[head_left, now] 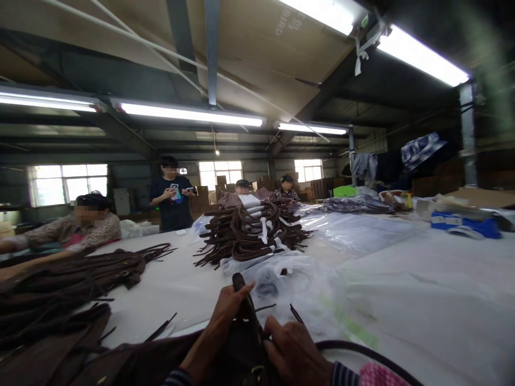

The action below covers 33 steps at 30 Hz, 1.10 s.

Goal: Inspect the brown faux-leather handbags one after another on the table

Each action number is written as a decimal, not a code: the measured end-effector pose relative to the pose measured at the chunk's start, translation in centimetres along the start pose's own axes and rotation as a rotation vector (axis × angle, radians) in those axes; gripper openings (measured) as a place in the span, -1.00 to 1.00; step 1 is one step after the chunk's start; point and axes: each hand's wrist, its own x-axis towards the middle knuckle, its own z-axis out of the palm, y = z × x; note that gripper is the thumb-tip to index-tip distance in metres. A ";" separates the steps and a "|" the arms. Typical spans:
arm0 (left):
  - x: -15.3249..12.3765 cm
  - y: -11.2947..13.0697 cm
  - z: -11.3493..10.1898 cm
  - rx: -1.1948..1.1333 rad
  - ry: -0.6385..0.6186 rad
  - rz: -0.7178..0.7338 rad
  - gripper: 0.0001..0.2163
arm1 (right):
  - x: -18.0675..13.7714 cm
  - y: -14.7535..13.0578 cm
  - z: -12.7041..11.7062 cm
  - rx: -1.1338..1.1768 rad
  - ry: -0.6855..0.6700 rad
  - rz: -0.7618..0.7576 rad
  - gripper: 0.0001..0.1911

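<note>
Close in front of me lies a dark brown bag-like piece (pixel 148 356) with brass-coloured fittings, partly cut off by the lower edge. My left hand (pixel 225 310) is closed around a dark strap (pixel 238 280), whose rounded end sticks up past the thumb. Lower down and to the right, my right hand (pixel 295 351) has its fingers curled against the same strap; its fingertips are partly hidden. A long dark brown handle (pixel 364 349) curves out to the right from behind the right wrist. Clear plastic film (pixel 306 284) lies just beyond both hands.
Bundled brown straps (pixel 255 228) with white ties form a pile mid-table. More dark bags (pixel 72 284) cover the left side, where a co-worker (pixel 94 220) reaches across. Another person (pixel 171 198) stands behind. A blue box (pixel 464 224) sits at right on the white table (pixel 442 300).
</note>
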 end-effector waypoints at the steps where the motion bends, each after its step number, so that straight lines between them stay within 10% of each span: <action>1: -0.4 0.1 0.4 -0.017 -0.070 0.010 -0.52 | 0.0 0.0 -0.1 0.073 0.017 0.036 -0.81; 12: -1.0 -0.1 1.9 0.004 -0.121 0.134 -0.62 | 1.0 0.9 -0.6 0.741 0.042 0.154 -0.83; 24: -1.2 -0.7 2.8 0.000 -0.020 0.137 -0.71 | 1.5 1.9 -1.4 0.774 0.077 0.146 -0.87; 33: -1.3 0.2 2.7 0.029 0.078 0.176 -0.79 | 5.2 0.7 -5.5 0.324 -0.007 -0.047 -0.80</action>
